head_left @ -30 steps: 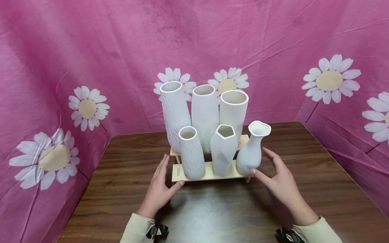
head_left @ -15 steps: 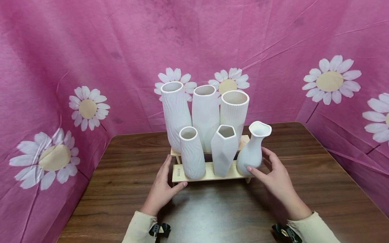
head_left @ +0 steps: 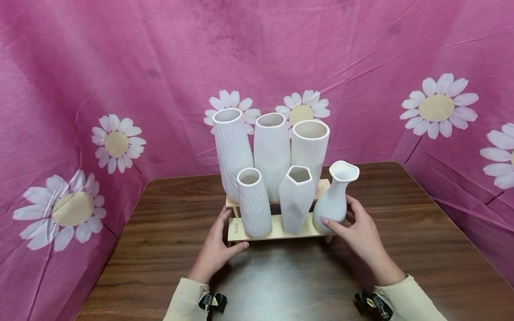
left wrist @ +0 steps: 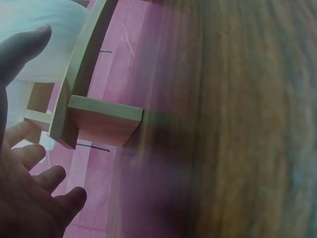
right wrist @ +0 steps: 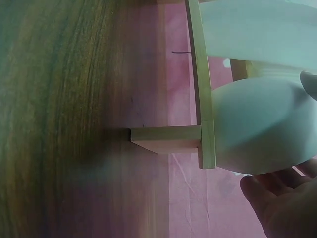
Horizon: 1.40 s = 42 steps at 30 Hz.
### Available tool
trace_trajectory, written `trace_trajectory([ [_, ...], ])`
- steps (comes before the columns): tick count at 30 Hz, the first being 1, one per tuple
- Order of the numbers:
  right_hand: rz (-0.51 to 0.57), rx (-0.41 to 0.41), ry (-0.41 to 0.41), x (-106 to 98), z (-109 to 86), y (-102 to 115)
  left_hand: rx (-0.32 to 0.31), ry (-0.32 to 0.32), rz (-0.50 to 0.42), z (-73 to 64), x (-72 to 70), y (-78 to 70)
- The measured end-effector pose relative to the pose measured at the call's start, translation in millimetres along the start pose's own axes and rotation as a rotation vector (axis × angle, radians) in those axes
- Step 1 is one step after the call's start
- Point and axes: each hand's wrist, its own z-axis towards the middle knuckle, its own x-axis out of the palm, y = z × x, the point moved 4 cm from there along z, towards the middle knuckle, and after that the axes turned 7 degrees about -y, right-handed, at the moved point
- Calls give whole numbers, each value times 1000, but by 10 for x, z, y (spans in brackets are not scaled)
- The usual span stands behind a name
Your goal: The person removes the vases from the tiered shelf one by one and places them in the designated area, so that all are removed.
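Observation:
On a two-step wooden stand [head_left: 237, 232] are white vases, three on the upper step and three on the lower. My right hand [head_left: 363, 234] holds the flared-neck vase [head_left: 331, 207] at the lower step's right end, its thumb on the front of the round belly and its fingers around the right side. In the right wrist view that vase's belly [right wrist: 262, 124] lies between thumb and fingers. Beside the stand's left end is my left hand [head_left: 217, 249], thumb and fingers spread; whether it touches the wood is unclear. Closest to it stands a small wavy-textured vase [head_left: 254, 207].
A faceted vase [head_left: 297, 203] stands in the middle of the lower step. Behind are a tall wavy vase [head_left: 233, 156], a smooth vase [head_left: 272, 156] and a ribbed vase [head_left: 309, 149]. A pink daisy-print cloth [head_left: 172, 67] hangs around the brown wooden table [head_left: 160, 249].
My right hand has moved left and closed in around the flared-neck vase. My left hand has shifted slightly right, toward the stand's end. The vases and stand look unmoved.

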Motion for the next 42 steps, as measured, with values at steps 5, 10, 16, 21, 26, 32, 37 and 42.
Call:
trace_trajectory([
  [5,-6,4,-3,12,14,-18,-25,26,-13,20,26,24],
  [10,-20,20,-9,10,13,-35,-45,43,-29,34,57,17],
  [16,-42,39,6,5,-5,-64,-100,68,-15,14,113,56],
  [21,-57,26,0,10,-10,-75,-96,60,16,19,129,103],
  [26,-55,-11,-33,24,5,-73,-65,49,49,54,114,121],
  [32,-48,-31,-46,21,2,-78,-67,53,40,70,111,144],
  [37,-53,-38,-57,11,10,-76,-119,65,-11,72,111,202],
  [42,-34,-36,-53,15,15,-65,-217,85,-193,44,131,291],
])
